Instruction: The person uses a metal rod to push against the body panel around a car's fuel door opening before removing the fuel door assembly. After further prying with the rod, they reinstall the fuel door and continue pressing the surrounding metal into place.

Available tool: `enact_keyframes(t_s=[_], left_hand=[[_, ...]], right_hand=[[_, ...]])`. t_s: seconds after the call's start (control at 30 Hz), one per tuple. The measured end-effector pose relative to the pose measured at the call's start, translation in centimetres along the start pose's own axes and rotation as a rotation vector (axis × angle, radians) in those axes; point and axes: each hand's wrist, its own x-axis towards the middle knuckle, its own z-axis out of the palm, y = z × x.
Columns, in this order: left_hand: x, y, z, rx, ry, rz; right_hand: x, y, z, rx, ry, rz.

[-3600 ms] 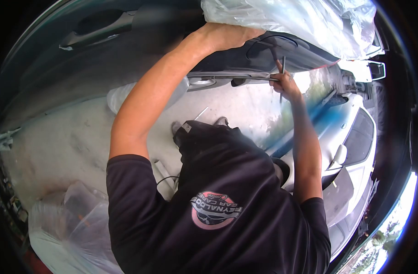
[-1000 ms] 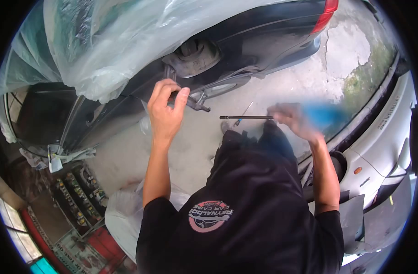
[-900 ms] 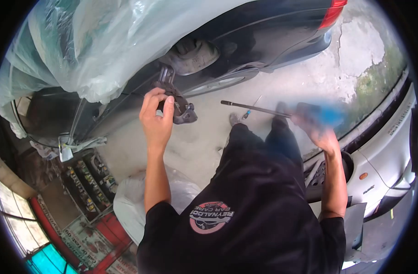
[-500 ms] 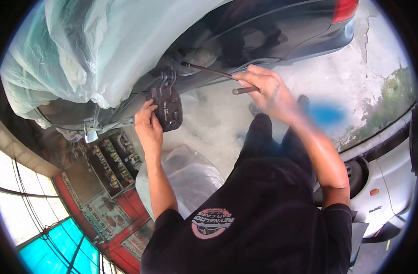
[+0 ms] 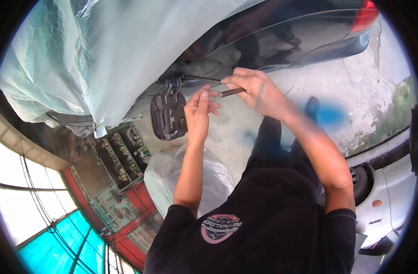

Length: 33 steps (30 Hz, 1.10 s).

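Observation:
My right hand [image 5: 252, 89] is closed around a dark metal rod tool [image 5: 204, 79]. The rod's slim shaft reaches left to the fuel filler opening in the dark car [image 5: 300, 32], and a thicker round end sticks out below my fingers. My left hand [image 5: 200, 107] is open, fingers loosely spread, with the fingertips right beside that round end. Left of it, the fuel filler flap [image 5: 168, 116] hangs open on its curved hinge arms, its inner side showing lettering about unleaded fuel. Most of the tool's grip is hidden inside my right hand.
Translucent plastic sheeting [image 5: 122, 50] covers the car's left part. A plastic-wrapped object [image 5: 172, 169] stands below the flap. A rack of small items [image 5: 119, 153] and red signboards [image 5: 122, 214] are at the lower left; a silver vehicle [image 5: 387, 192] is at the right.
My left hand has let go of the fuel flap and moved right, near the tool's round end. My right hand has shifted left, bringing the tool's tip to the filler opening.

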Motion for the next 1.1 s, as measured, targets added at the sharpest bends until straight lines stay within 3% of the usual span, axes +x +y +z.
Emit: enact_keyframes(t_s=[0.03, 0.1, 0.3, 0.7, 0.8, 0.87, 1.0, 1.1], left_hand=[[0.7, 0.0, 0.4, 0.001, 0.0, -0.001], [1.9, -0.1, 1.1, -0.42, -0.126, -0.059], [3.5, -1.4, 1.6, -0.608, -0.074, -0.146], [4.0, -2.5, 0.5, -0.601, -0.127, -0.146], [4.5, -3.2, 0.2, -0.647, -0.169, -0.134], [4.5, -3.4, 0.3, -0.652, -0.144, -0.138], [4.5, -3.1, 0.2, -0.68, -0.118, -0.135], [4.7, -2.3, 0.1, -0.679, -0.1, -0.152]], right_hand=[[0.0, 0.1, 0.2, 0.033, -0.01, 0.007], [0.0, 0.3, 0.3, 0.069, -0.019, 0.017], [0.1, 1.4, 1.1, 0.066, 0.006, 0.001], [-1.3, 2.3, 2.4, 0.056, 0.051, -0.052], [-0.9, 2.4, 1.7, -0.036, -0.021, -0.053], [-0.5, 2.3, 1.3, -0.298, 0.014, -0.276], [-0.5, 1.4, 0.6, -0.339, -0.045, -0.221], [0.0, 1.5, -0.5, -0.23, 0.049, -0.206]])
